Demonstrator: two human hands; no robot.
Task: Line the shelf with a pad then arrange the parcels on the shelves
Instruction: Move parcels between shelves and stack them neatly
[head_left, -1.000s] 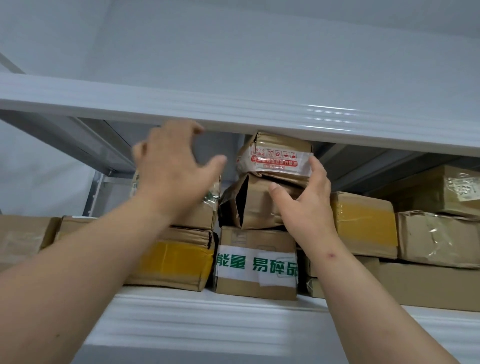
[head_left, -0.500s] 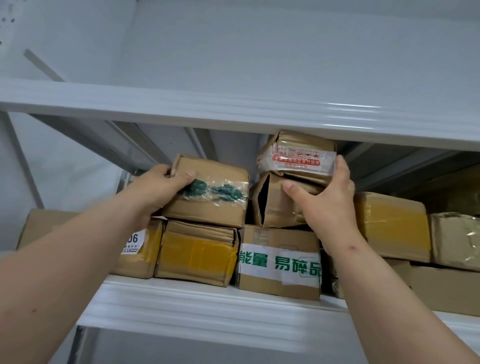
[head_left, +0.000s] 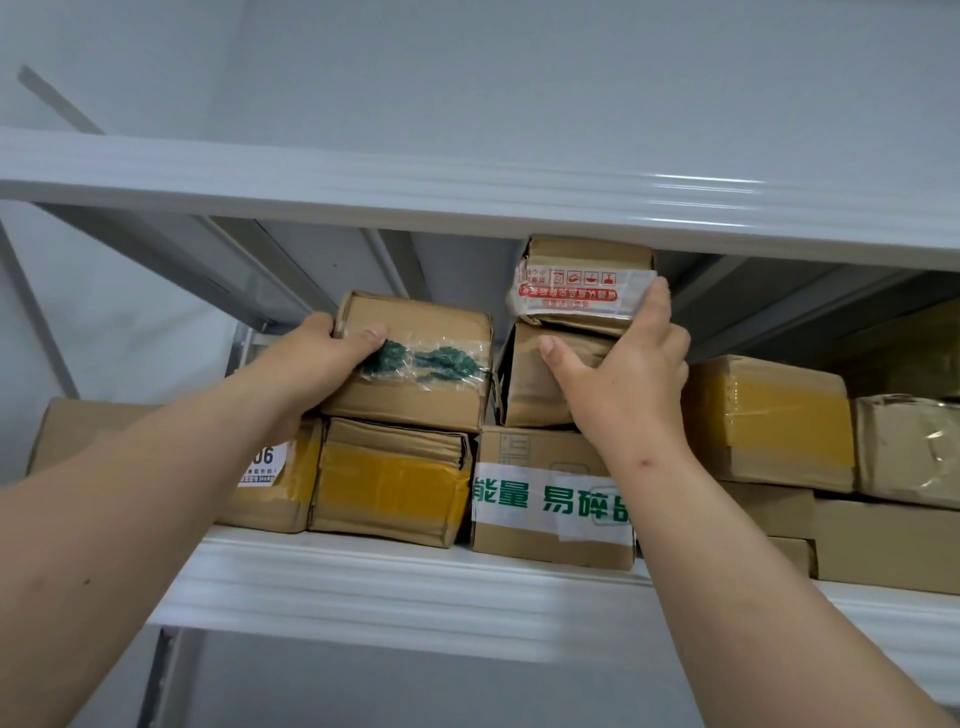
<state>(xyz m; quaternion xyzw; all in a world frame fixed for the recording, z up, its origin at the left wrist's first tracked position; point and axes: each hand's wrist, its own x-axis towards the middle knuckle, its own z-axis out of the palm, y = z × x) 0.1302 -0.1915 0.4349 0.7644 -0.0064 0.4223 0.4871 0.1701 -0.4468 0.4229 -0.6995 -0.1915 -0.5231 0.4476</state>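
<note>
Head view: a second ago the left hand (head_left: 311, 358) hovered open in front of the stack; now it grips the green-taped box (head_left: 415, 364) by its left end, thumb on the front, seating it on the yellow-taped box (head_left: 389, 480). The right hand (head_left: 623, 374) keeps its hold on the crumpled parcel (head_left: 535, 379), fingertips up on the red-printed parcel (head_left: 582, 280) above. The shelf (head_left: 415, 587) is nearly full, so arranging looks far along. No pad shows.

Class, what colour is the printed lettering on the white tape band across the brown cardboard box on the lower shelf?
Green lettering on the white tape band of the brown cardboard box, clearest in the head view.
</note>
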